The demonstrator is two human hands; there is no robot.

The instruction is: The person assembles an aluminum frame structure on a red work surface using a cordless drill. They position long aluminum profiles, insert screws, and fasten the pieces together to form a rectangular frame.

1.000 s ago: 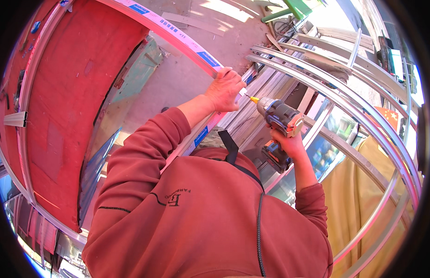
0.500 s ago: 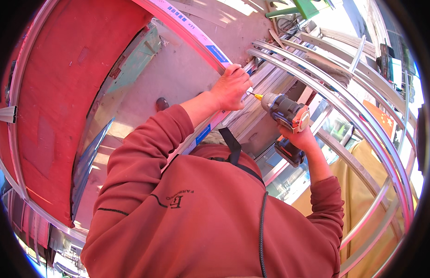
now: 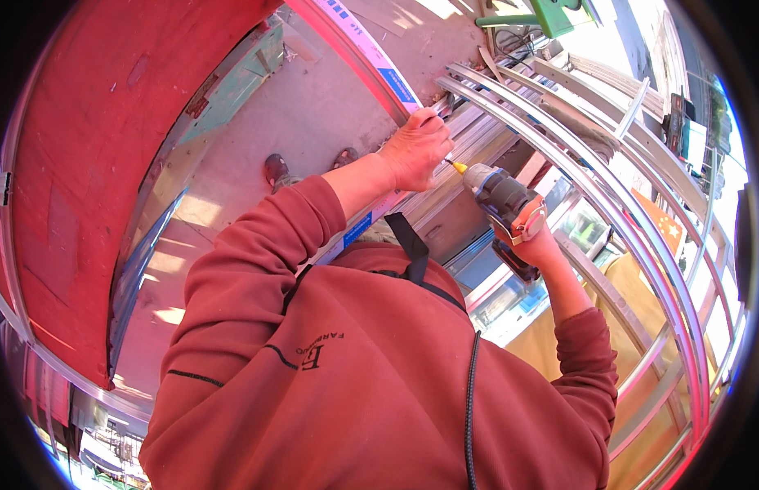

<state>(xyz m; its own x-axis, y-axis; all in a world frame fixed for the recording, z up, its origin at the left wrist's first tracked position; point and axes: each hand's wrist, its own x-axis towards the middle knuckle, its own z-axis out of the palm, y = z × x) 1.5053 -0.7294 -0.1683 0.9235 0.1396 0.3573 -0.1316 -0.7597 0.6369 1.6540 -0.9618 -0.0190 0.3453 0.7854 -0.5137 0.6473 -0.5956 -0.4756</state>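
My right hand (image 3: pixel 536 247) is wrapped round the grip of a cordless drill (image 3: pixel 500 196), dark-bodied with a yellow-tipped bit holder. Its thin bit points left, at the edge of a long metal frame profile (image 3: pixel 378 72) covered in pink, white and blue film. Beside the bit, my left hand (image 3: pixel 416 151) is closed at the profile, knuckles up. A small pale bit of something shows by its fingers, but my hand hides most of it. Whether the bit touches the profile is too small to tell.
A red panel (image 3: pixel 110 163) in a metal frame fills the left side. Long curved-looking metal bars (image 3: pixel 559 151) run along the right, over stacked profiles (image 3: pixel 477 151). A green stand (image 3: pixel 551 16) is at the far right; yellow-brown cloth (image 3: pixel 633 335) lies nearer.
The view has shifted slightly, and both shoes now show on the floor. The drill has tilted a little, its battery end less visible. Both hands keep about the same places and grips.
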